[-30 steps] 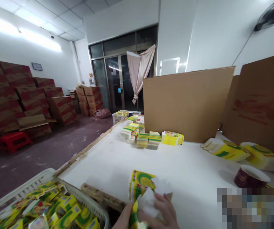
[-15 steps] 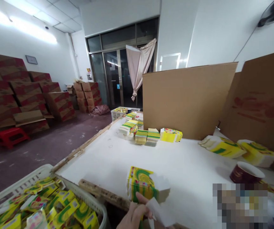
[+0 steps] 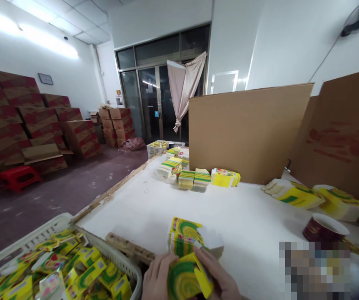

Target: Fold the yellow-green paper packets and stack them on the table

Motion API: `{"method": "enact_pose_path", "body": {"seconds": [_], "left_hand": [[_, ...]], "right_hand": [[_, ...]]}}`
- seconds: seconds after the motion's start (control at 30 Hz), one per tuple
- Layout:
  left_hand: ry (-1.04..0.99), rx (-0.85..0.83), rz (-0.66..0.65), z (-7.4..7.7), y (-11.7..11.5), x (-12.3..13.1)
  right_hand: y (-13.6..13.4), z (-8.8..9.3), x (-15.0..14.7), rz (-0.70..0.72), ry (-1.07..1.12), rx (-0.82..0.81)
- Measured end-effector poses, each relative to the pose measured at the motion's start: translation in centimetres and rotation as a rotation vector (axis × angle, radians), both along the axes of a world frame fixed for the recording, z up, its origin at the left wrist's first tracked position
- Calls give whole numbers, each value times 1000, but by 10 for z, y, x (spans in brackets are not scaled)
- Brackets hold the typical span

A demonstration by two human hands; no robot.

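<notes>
In the head view, a yellow and green printed carton (image 3: 182, 278) is between my two hands at the near table edge, a yellow flap standing out on its right. My left hand (image 3: 158, 278) is closed on its left side. My right hand (image 3: 219, 276) grips the right side by the flap, its fingers partly hidden by the carton. Just beyond my hands, a stack of flat yellow and green cartons (image 3: 185, 235) lies on the white table (image 3: 129, 212), white flaps sticking out to the right.
A white plastic basket (image 3: 137, 271) full of yellow cartons stands at left. Several carton stacks (image 3: 203, 177) line a cardboard panel (image 3: 248, 133). More flat cartons (image 3: 295, 193) and a dark red cup (image 3: 323, 229) are at right. Boxes (image 3: 7, 121) and a red stool (image 3: 20, 178) stand beyond.
Earlier one hand touched the stack and a blank white carton side showed. Now the carton's printed side shows, and both hands hold it. The stack stays put.
</notes>
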State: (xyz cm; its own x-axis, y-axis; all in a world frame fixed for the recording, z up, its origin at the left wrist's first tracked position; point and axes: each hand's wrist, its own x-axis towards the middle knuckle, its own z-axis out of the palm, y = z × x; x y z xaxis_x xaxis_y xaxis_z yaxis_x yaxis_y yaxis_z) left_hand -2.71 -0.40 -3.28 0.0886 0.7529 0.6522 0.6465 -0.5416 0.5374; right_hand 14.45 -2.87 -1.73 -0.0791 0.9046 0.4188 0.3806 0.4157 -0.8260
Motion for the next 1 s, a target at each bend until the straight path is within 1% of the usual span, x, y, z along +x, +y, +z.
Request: {"method": "enact_pose_path", "body": {"seconds": [0.1, 0.17, 0.3, 0.37, 0.43, 0.5, 0.6, 0.67, 0.73, 0.8, 0.83, 0.87, 0.9, 0.93, 1.0], "left_hand": [[46, 92, -107, 4, 4, -9], [73, 114, -129, 8, 5, -14], [202, 90, -208, 12, 5, -18], [264, 89, -243, 11, 6, -18], [307, 119, -243, 10, 6, -16], [342, 156, -235, 11, 6, -15], [350, 148, -188, 18, 7, -22], [352, 90, -118, 27, 8, -36], [353, 38, 31, 37, 10, -56], [338, 20, 237, 46, 11, -73], [332, 19, 300, 48, 12, -78], [326, 30, 316, 50, 11, -79], [325, 42, 275, 50, 11, -76], [326, 57, 187, 48, 10, -71], [324, 70, -36, 43, 7, -53]], "right_hand": [[3, 1, -2, 81, -61, -5], [3, 5, -3, 146, -89, -10], [6, 26, 13, 302, -116, -9], [6, 35, 21, 353, -119, -48], [6, 36, 22, 347, -85, -97], [6, 29, 15, 283, -33, -105], [7, 15, -3, 187, 8, -86], [10, 13, -11, 154, 51, -110], [15, 20, -11, 83, 80, -144], [21, 32, -6, -18, 54, -141], [23, 39, -4, -50, 30, -127], [25, 44, -3, -60, 16, -105], [25, 48, -3, -41, 9, -79], [25, 50, -5, 5, 1, -42], [24, 48, -13, 131, -28, 50]]}}
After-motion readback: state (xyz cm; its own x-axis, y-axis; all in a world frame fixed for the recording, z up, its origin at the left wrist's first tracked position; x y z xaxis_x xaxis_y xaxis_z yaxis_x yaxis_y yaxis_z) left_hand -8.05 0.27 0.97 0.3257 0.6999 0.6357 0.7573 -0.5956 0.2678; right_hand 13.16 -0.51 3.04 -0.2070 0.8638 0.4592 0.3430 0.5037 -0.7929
